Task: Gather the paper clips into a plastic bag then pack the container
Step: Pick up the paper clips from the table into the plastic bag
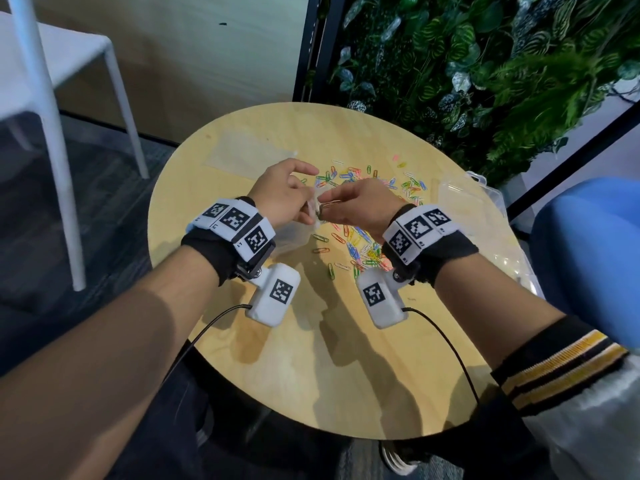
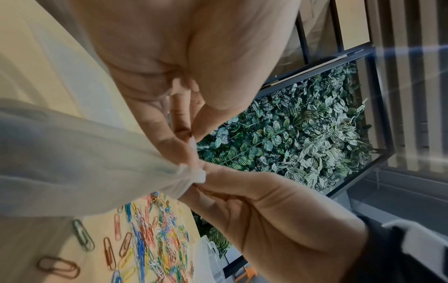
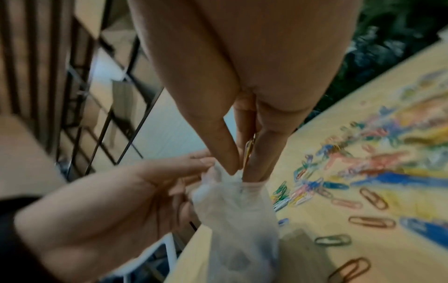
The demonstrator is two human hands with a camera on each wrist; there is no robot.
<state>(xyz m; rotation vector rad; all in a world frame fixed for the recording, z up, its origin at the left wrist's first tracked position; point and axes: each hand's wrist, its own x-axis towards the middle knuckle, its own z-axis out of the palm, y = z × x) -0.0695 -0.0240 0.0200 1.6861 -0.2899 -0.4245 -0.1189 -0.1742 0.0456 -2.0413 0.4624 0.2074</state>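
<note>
A clear plastic bag (image 1: 292,235) hangs over the round wooden table (image 1: 311,358) between my hands. My left hand (image 1: 308,211) pinches the bag's bunched mouth (image 2: 191,172) with thumb and fingers. My right hand (image 1: 325,212) meets it from the right, and its fingertips (image 3: 254,172) are poked into the bag (image 3: 237,220). A yellow paper clip (image 3: 249,149) is pinched between them. Several coloured paper clips (image 1: 360,244) lie loose under my right wrist, with more further back (image 1: 346,174). A clear plastic container (image 1: 464,199) sits at the table's right edge.
A second flat clear bag (image 1: 249,154) lies at the table's far left. A white chair (image 1: 52,133) stands off to the left, a blue seat (image 1: 588,237) at the right, and a wall of leaves (image 1: 485,64) behind the table.
</note>
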